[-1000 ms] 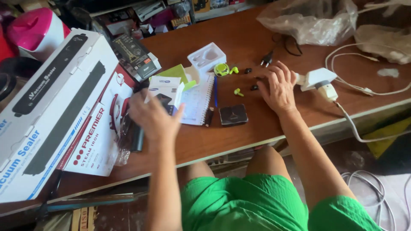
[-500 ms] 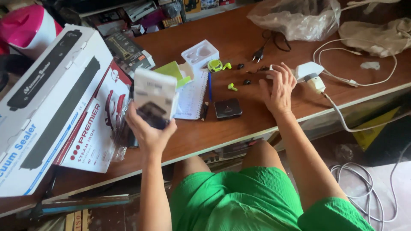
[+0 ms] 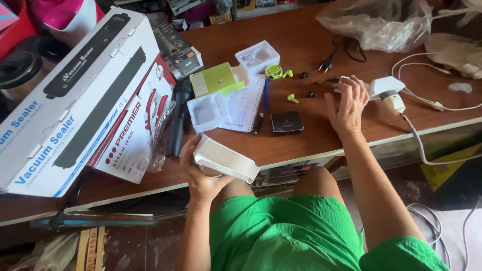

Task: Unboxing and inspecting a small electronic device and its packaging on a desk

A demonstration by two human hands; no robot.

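My left hand (image 3: 201, 173) grips a small white cardboard box (image 3: 226, 159), held off the front edge of the brown table (image 3: 301, 40) above my lap. My right hand (image 3: 346, 103) rests palm down on the table with fingers spread, its fingertips at a thin black cable (image 3: 329, 80) and beside a white charger (image 3: 384, 85). A yellow-green earbud (image 3: 292, 98), small black ear tips (image 3: 310, 94) and a small black square case (image 3: 287, 122) lie just left of that hand.
A big white appliance box (image 3: 75, 95) and a red-and-white iron box (image 3: 135, 130) fill the table's left. A notepad with pen (image 3: 246, 103), white plastic trays (image 3: 208, 111), a green box (image 3: 216, 80), a plastic bag (image 3: 376, 20) and white cables (image 3: 432, 105) lie around.
My left hand has lifted the white box off the table and drawn it toward me, tipping it over. My right hand stayed in place on the table.
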